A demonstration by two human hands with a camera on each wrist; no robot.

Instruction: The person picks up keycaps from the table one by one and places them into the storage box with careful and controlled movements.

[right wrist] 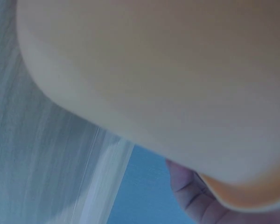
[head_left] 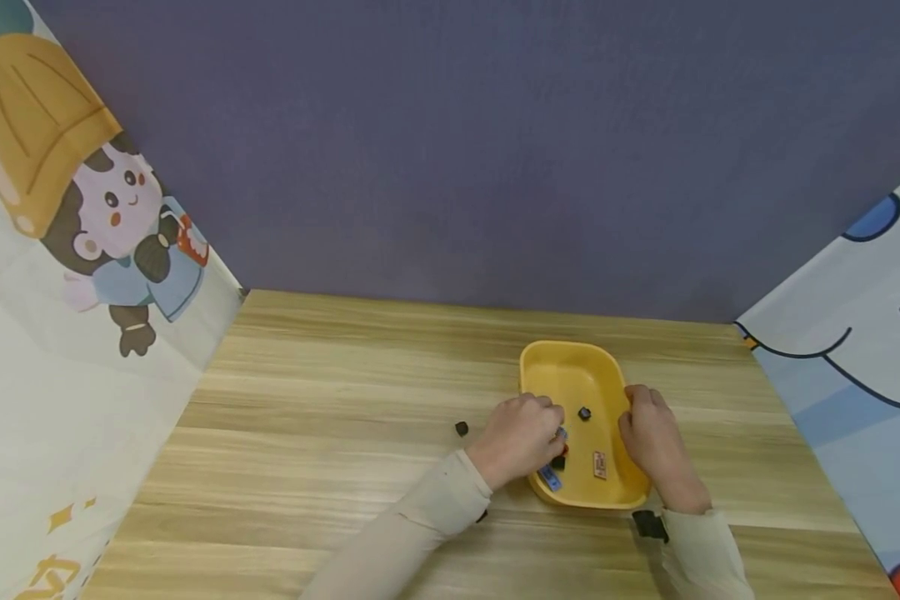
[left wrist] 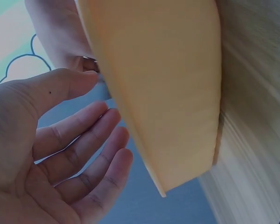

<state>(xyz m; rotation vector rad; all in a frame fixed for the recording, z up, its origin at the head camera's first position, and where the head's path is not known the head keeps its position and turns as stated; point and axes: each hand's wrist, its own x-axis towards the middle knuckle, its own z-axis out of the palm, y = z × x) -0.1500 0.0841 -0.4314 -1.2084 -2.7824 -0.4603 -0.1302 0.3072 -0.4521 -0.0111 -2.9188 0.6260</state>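
A yellow plastic tray [head_left: 570, 367] lies on the wooden table, right of centre. My right hand [head_left: 654, 437] grips its right rim; fingers [right wrist: 189, 193] show at the rim in the right wrist view. Over the left rim reaches my left hand [head_left: 521, 437], its fingers bent and a small blue piece [head_left: 562, 433] pinched by thumb and forefinger. Inside the tray lie a dark small piece [head_left: 585, 413], a pinkish printed tile [head_left: 600, 465], a blue printed tile [head_left: 550, 477] and a black block [head_left: 558, 462]. A bit of red shows beside the left fingers.
A small black block [head_left: 462, 428] lies on the table [head_left: 307, 433] left of the tray. Another dark bit [head_left: 482, 516] shows by the left sleeve. Something black [head_left: 650, 525] is at the right cuff. A dark panel [head_left: 450, 167] rises behind, with printed cloths at both sides.
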